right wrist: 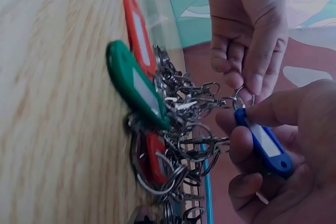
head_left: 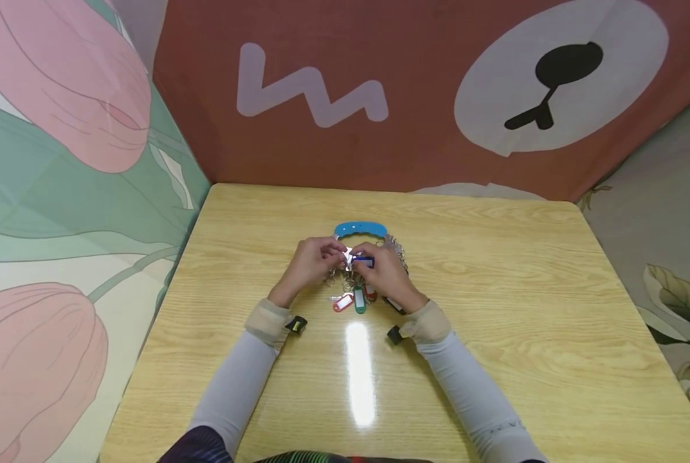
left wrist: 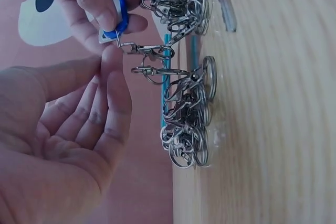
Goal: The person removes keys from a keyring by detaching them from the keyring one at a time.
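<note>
In the head view both hands meet over a key ring holder with a blue handle (head_left: 361, 228). My right hand (right wrist: 294, 140) holds a blue key tag (right wrist: 269, 148) with a white label between thumb and fingers. From the other side, my left hand (left wrist: 68, 114) pinches the small metal ring (right wrist: 242, 97) at the tag's end with thumb and forefinger. Close beside the fingertips, a metal clasp (left wrist: 144, 51) sticks out from a row of clasps and rings (left wrist: 186, 103). A key (left wrist: 227, 11) hangs past that row.
Below the hands lie a green key tag (head_left: 359, 299), a red key tag (head_left: 343, 302) and a darker red tag (head_left: 370, 292). The wooden table (head_left: 495, 308) meets a brown printed backdrop (head_left: 414, 128) behind and flowered cloth (head_left: 61, 193) at the left.
</note>
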Motion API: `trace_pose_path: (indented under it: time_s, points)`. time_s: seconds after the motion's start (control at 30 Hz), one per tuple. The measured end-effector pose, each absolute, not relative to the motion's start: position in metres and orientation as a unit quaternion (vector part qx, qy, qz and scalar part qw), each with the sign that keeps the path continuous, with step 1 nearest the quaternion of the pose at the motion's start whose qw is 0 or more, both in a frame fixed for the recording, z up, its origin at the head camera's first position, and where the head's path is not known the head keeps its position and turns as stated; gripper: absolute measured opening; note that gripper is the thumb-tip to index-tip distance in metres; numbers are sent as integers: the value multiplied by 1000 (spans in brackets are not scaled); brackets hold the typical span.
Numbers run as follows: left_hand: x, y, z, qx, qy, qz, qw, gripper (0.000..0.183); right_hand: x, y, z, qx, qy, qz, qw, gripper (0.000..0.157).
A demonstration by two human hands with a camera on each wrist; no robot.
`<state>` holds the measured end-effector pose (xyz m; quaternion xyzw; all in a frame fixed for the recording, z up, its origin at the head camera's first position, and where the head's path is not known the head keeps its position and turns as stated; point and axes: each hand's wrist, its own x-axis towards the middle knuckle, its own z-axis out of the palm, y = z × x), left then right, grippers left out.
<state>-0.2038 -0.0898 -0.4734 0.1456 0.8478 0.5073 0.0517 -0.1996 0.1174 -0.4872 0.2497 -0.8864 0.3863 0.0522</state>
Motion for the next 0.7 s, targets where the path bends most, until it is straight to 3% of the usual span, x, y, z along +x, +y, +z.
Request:
trace_pose_path:
  time_s: [0.7]
  points:
    - [-200,-83,-474,155,838,522,21,11,-196,118,-485,255,-872,412,74,8]
